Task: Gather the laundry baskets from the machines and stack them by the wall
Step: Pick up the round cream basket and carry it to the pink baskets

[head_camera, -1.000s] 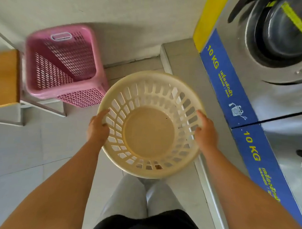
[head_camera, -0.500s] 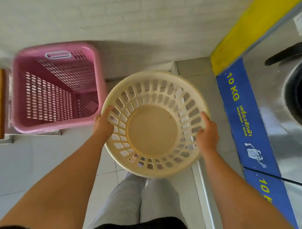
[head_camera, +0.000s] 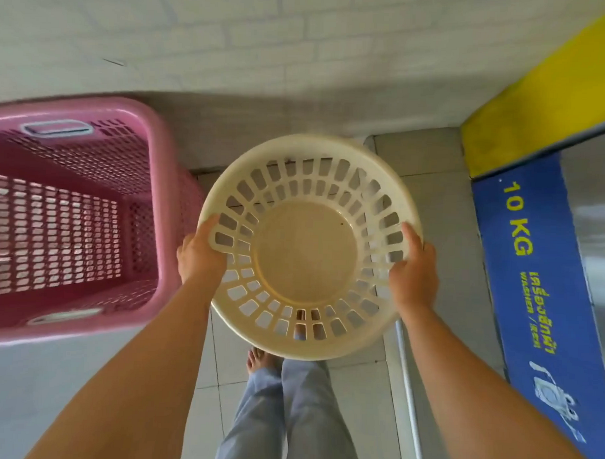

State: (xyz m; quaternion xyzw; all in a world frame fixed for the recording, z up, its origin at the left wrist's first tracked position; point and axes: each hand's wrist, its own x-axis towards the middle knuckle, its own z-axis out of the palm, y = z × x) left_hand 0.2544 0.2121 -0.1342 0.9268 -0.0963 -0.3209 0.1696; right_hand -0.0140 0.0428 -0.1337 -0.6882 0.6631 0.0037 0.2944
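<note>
A blue "10 KG" panel (head_camera: 533, 271) under a yellow band (head_camera: 545, 100).

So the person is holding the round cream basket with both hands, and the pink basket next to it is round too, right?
Not quite. The pink basket is rectangular, as the head view shows. The left hand and right hand do hold the round cream basket.

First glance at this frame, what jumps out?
Dead centre, a round cream plastic laundry basket with slotted sides, empty, held off the floor by the left hand and the right hand gripping opposite sides of its rim. To its left, a larger square pink plastic basket with perforated walls sits near the pale brick wall. At far right, a blue panel reading "10 KG" in yellow runs along a machine front.
</note>
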